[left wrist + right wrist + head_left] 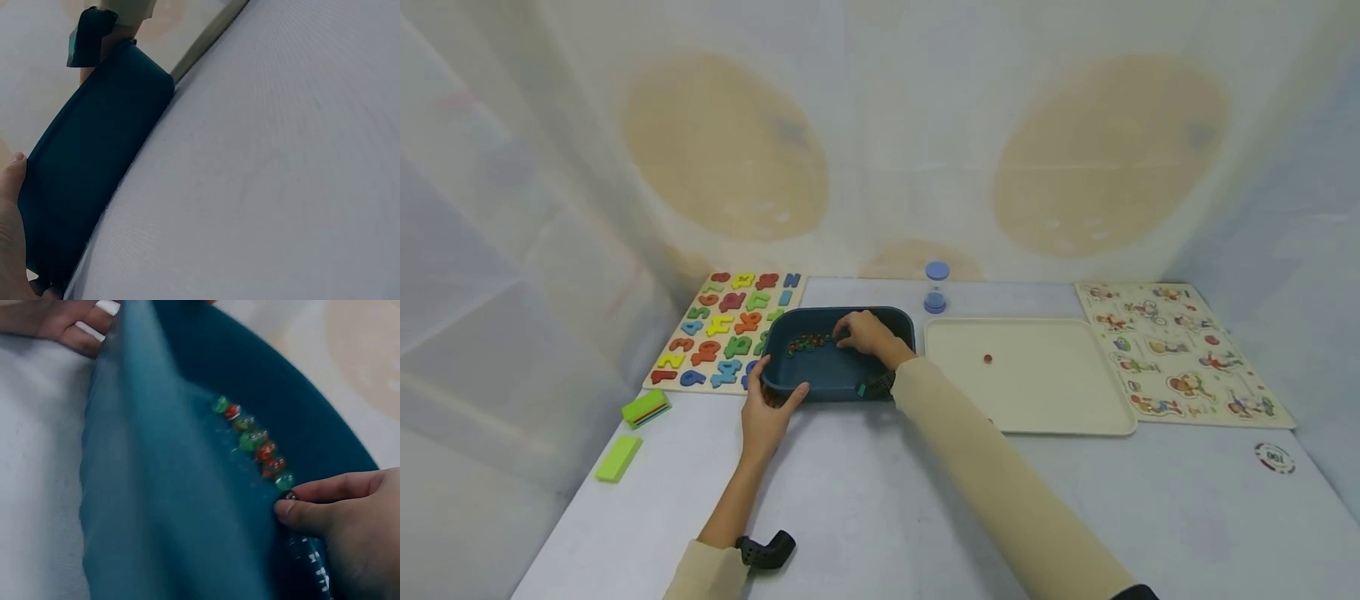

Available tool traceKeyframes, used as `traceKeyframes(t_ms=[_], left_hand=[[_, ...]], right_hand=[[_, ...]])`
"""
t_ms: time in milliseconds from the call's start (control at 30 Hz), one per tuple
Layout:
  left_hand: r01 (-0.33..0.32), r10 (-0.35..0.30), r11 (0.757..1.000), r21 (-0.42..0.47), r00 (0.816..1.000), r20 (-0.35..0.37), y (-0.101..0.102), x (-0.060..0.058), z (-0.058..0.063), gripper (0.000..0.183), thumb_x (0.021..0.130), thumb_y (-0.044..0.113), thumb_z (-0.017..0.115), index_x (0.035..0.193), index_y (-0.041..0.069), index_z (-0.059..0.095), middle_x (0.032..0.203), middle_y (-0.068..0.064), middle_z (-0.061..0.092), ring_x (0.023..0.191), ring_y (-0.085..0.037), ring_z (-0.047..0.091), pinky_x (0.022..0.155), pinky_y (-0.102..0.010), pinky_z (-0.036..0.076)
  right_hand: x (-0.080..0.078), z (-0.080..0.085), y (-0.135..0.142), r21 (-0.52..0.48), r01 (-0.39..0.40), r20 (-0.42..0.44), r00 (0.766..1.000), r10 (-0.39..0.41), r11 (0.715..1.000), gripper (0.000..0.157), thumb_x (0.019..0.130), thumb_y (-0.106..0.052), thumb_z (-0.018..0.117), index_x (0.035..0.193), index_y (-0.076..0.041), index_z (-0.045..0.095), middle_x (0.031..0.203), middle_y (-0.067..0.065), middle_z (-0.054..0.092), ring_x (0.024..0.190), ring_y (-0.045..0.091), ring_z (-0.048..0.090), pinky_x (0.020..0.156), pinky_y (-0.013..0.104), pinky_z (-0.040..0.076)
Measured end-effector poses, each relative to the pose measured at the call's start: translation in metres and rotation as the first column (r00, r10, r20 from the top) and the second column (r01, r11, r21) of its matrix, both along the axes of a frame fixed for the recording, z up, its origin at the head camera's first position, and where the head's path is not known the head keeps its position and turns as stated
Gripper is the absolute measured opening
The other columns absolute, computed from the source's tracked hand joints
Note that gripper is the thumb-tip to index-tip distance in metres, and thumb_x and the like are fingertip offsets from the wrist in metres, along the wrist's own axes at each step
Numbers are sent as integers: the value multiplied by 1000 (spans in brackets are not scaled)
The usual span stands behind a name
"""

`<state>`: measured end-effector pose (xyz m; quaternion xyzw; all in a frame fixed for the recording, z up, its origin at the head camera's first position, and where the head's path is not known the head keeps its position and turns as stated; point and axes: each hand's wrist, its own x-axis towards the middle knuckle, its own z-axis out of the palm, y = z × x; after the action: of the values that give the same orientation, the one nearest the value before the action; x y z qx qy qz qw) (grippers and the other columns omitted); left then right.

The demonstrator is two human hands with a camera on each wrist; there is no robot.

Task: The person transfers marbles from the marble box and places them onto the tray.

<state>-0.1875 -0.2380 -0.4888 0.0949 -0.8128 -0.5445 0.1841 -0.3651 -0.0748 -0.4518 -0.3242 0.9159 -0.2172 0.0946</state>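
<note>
A dark teal plastic basin [831,392] stands on the table, with several small red and green glass beads [808,342] gathered in its left part. My left hand [764,421] grips the basin's near left corner, thumb against the front wall and fingers along the left side. Reaching over the right rim, my right hand [868,335] is inside the basin. Between thumb and index finger it pinches a dark red bead [289,495], at the end of the row of beads in the right wrist view.
Right of the basin lies a cream tray [1037,383] with a red bead [987,359] on it. Puzzle boards flank both: a number board [672,375] left, a picture board [1187,350] right. Behind stands a blue-capped container [936,302]. Green blocks [619,458] lie left, a round chip [1274,457] right.
</note>
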Motion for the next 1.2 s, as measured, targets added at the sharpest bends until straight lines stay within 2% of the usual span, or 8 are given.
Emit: traceKeyframes(t_ms=[100,233,400,600,767,933,1067,1200], left_hand=[[0,0,1000,1,1000,9,1,1,1,78,72,48,69,135,36,25,142,-11,31,125,-25,39,99,-41,38],[-13,13,1000,-6,1000,11,1,1,1,79,72,49,69,136,35,25,143,-11,30,126,-25,39,99,-40,39],[-28,28,999,-15,1000,-2,-1,3,1,79,71,48,70,136,34,27,141,-10,33,123,-25,42,97,-41,41],[-25,24,1000,-12,1000,-10,-5,2,6,78,72,45,70,136,33,27,141,-10,33,124,-24,41,97,-41,40],[-29,29,999,-15,1000,-10,-7,1,8,77,72,45,70,135,34,27,142,-10,31,125,-25,39,99,-41,38],[-19,19,1000,-9,1000,0,-5,2,7,78,72,45,70,136,32,27,143,-11,30,127,-25,37,100,-41,37],[-19,19,1000,-10,1000,13,-2,2,6,78,72,45,70,136,33,27,142,-11,31,126,-25,38,99,-40,38],[-11,11,1000,-11,1000,19,1,1,4,79,71,47,70,135,36,26,142,-13,32,125,-27,40,98,-42,38]], right_hand=[[3,4,6,-48,-35,-49,998,32,998,18,83,-26,64,99,-19,67,99,-5,64,82,8,58,71,22,48],[12,29,32,-182,-99,-138,988,75,978,20,82,-26,65,99,-15,67,74,-3,61,58,11,47,54,23,39],[32,51,114,-311,-79,-220,975,9,947,21,80,-27,67,97,-15,68,53,-4,37,47,10,27,45,23,24],[47,24,229,-273,122,-193,965,-178,954,21,81,-26,66,97,-13,68,50,-3,33,45,11,24,43,24,24],[59,-9,278,-206,238,-124,956,-267,949,20,82,-26,65,98,-13,67,54,-2,34,49,11,25,44,24,24],[63,-16,282,-258,239,-143,949,-281,936,28,81,-27,66,105,-13,65,52,-5,33,46,9,24,42,23,24],[54,6,253,-305,175,-167,958,-234,936,32,80,-28,67,107,-11,65,49,-5,30,44,9,23,41,23,24],[36,35,198,-368,90,-175,971,-164,925,29,79,-26,68,102,-9,66,49,-4,29,45,11,23,43,24,24]])
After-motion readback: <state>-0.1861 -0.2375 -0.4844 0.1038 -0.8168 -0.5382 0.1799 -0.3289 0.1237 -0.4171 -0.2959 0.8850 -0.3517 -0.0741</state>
